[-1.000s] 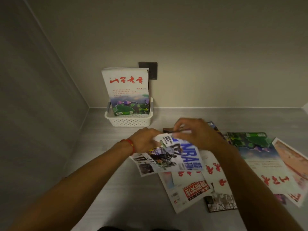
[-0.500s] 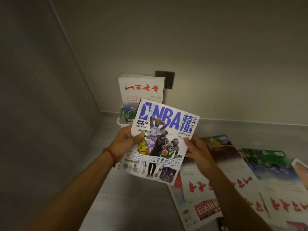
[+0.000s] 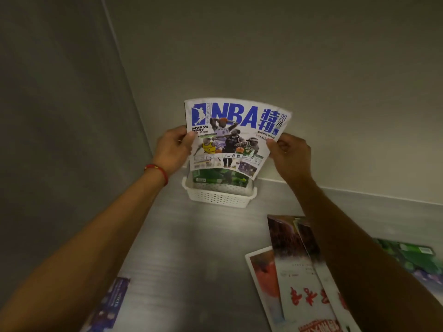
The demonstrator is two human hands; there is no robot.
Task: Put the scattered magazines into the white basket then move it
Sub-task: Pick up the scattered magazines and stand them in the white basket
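Observation:
I hold a blue-and-white NBA magazine [image 3: 233, 136] upright with both hands, directly above the white basket [image 3: 219, 197]. My left hand [image 3: 173, 149] grips its left edge and my right hand [image 3: 288, 155] pinches its right edge. The perforated basket stands against the back wall in the corner. Another magazine with a green cover bottom [image 3: 219, 179] stands inside it, mostly hidden behind the NBA one. Several scattered magazines [image 3: 304, 281] with red lettering lie flat on the grey surface at the lower right, partly under my right forearm.
A grey wall panel closes the left side and a pale wall the back. A green-covered magazine [image 3: 412, 257] lies at the far right. A purple-printed sheet [image 3: 112, 303] lies at the lower left near my left forearm.
Both hands have lifted the NBA magazine off the pile, turned it upright and carried it forward over the basket. The view has tilted towards the corner.

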